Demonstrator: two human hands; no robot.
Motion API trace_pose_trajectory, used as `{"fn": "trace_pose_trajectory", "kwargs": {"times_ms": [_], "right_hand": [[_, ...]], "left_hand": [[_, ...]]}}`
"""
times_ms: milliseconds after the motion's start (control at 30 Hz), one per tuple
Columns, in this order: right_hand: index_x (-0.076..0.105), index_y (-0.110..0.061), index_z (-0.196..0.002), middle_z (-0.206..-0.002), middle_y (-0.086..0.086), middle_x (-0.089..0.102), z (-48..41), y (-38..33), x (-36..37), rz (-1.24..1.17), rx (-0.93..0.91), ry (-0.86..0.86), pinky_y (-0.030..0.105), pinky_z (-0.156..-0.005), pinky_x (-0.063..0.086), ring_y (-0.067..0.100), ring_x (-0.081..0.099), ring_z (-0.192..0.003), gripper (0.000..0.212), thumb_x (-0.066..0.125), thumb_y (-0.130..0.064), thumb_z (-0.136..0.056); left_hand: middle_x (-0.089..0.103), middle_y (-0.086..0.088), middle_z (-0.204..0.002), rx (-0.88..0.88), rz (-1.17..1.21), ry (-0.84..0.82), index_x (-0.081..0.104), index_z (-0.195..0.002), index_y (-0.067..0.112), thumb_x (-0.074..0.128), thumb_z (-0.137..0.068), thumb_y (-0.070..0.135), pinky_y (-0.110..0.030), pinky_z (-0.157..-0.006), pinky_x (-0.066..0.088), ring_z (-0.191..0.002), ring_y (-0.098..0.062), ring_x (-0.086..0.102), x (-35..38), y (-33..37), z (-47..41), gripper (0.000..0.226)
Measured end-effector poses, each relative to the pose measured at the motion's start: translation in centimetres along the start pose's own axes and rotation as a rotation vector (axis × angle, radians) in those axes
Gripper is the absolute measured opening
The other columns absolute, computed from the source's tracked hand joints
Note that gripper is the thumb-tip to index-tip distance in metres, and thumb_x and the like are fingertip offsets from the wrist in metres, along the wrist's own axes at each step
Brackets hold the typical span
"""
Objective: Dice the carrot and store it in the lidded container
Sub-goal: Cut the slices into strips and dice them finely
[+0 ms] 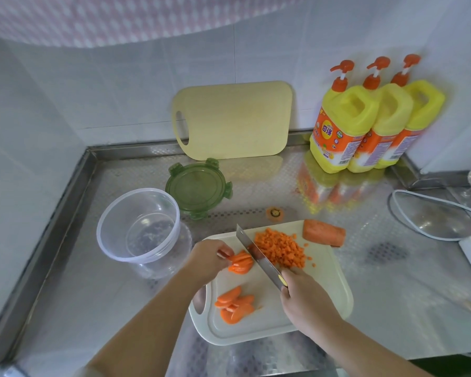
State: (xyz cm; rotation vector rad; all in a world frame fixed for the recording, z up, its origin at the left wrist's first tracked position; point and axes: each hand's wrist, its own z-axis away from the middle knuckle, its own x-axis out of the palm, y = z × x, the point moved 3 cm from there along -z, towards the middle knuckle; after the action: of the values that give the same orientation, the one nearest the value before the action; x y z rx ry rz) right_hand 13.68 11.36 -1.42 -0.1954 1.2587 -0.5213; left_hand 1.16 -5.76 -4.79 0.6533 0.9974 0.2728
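Desk (392, 281): steel, with a raised rim, carrying everything.
Leaning board (234, 121): pale yellow, propped against the back wall.
Cutting board (318, 289): white, flat on the desk in front of the person.
Bottles (346, 126): three yellow pump bottles in the back right corner.
Container (112, 248): clear, uncovered, left of the cutting board.
Lid (197, 186): green, flat on the desk behind the container.
Right hand (302, 295): fingers wrapped round the knife handle.
Left hand (208, 257): fingertips curled down, pinning the sliced carrot.
Knife (259, 257): blade between the sliced carrot and the dice.
Carrot chunk (324, 232): uncut, at the board's far right edge.
Dice (280, 247): heaped just right of the blade.
Sliced carrot (241, 262): fanned, just left of the blade.
Spare slices (234, 307): on the board's near left.
Carrot end (274, 213): on the desk behind the board.
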Motion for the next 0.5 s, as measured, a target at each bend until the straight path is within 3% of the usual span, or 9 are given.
{"fn": "trace_pose_trajectory", "kwargs": {"times_ms": [67,167,300,367,500], "right_hand": [[0.051,-0.016,-0.104,-0.078,-0.014,0.031,0.0,-0.1,-0.1,0.000,0.003,0.004,0.017,-0.053,0.031,0.003,0.037,-0.066,0.017,0.036,-0.014,-0.096],[0.051,-0.015,-0.113,-0.088,-0.014,0.038,-0.1,-0.1,0.1,0.003,-0.001,0.004,0.018,-0.057,0.032,0.006,0.039,-0.072,0.022,0.036,-0.015,-0.097],[0.045,-0.016,-0.130,-0.118,-0.005,0.049,-0.1,-0.3,0.7,-0.009,-0.020,0.016,0.016,-0.068,0.032,0.008,0.041,-0.083,0.035,0.035,-0.015,-0.097],[0.044,-0.015,-0.130,-0.120,-0.005,0.049,0.0,-0.5,0.9,-0.008,-0.030,0.019,0.017,-0.069,0.034,0.010,0.047,-0.086,0.034,0.035,-0.015,-0.097],[0.042,-0.018,-0.133,-0.120,-0.006,0.048,0.0,-0.6,1.1,0.000,-0.026,0.017,0.016,-0.072,0.038,0.011,0.054,-0.099,0.036,0.034,-0.017,-0.098]], "left_hand": [[0.066,0.007,-0.093,-0.004,-0.004,0.008,0.072,-0.097,0.017,0.071,-0.082,0.012,-0.015,-0.074,0.045,-0.072,-0.001,0.056,0.1,0.1,-0.2,0.016],[0.067,0.003,-0.102,0.030,-0.063,0.027,0.071,-0.102,0.017,0.071,-0.083,0.019,-0.018,-0.080,0.046,-0.085,-0.007,0.059,0.1,0.4,-0.2,0.019],[0.057,0.001,-0.117,0.078,-0.293,-0.048,0.058,-0.126,0.020,0.075,-0.077,0.036,-0.025,-0.091,0.041,-0.107,-0.016,0.053,0.9,0.6,0.0,0.054],[0.049,0.001,-0.123,0.069,-0.372,-0.071,0.049,-0.133,0.023,0.076,-0.075,0.040,-0.028,-0.095,0.041,-0.114,-0.017,0.048,1.7,0.6,0.2,0.067],[0.043,0.004,-0.124,0.020,-0.404,-0.037,0.043,-0.135,0.025,0.070,-0.081,0.042,-0.039,-0.092,0.049,-0.112,-0.017,0.053,2.6,1.0,0.7,0.063]]}}
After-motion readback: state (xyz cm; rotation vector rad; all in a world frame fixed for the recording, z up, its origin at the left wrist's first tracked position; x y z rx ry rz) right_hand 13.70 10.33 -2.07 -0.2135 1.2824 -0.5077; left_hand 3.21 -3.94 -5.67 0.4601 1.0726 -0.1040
